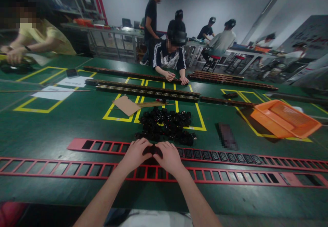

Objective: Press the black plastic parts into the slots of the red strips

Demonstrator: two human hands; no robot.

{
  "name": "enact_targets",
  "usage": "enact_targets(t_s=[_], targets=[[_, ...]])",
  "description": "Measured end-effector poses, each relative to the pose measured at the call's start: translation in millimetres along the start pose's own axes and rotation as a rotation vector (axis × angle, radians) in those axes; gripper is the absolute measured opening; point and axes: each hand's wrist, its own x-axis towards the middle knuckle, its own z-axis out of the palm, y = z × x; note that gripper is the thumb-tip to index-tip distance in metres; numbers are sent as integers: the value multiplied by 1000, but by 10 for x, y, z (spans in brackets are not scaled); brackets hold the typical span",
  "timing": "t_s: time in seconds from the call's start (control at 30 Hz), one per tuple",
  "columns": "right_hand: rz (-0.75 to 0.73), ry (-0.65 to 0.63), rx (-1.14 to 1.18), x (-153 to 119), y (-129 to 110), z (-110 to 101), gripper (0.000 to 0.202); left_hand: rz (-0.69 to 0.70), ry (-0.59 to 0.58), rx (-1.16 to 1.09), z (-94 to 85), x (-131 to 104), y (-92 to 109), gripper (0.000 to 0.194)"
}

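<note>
My left hand [136, 154] and my right hand [169, 157] meet over the far red slotted strip [107, 146]. Their fingers curl round a small black socket module [153, 149], mostly hidden by the fingers. Right of my hands, a row of black socket modules [214, 156] fills several openings of that strip; openings at both ends are bare. Closer to me lies a second red slotted strip [202, 175], parallel to the first. Just beyond my hands is a loose heap of black modules [166, 124].
An orange bin [287, 119] sits at the right, near a dark pixelated object [227, 136]. Brown cardboard [126, 105] and long dark rails [146, 89] lie farther back. A co-worker [170, 56] leans over the far side; another person [43, 35] works at the left.
</note>
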Motion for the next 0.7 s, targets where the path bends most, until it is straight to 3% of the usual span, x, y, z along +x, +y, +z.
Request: enact_targets(t_s=[0.2,0.43,0.6,0.7], targets=[[-22,24,-67,-31,-42,10,31,31,39,5,56,-23,-20,33],[-42,17,-97,-49,-44,15,47,97,180,-123,113,-99,-98,40],[-31,-1,-83,-36,-45,17,46,31,369,-103,5,-21,-199,30],[-27,-2,-66,-35,-50,9,45,-49,429,-1,-81,64,-291,35]])
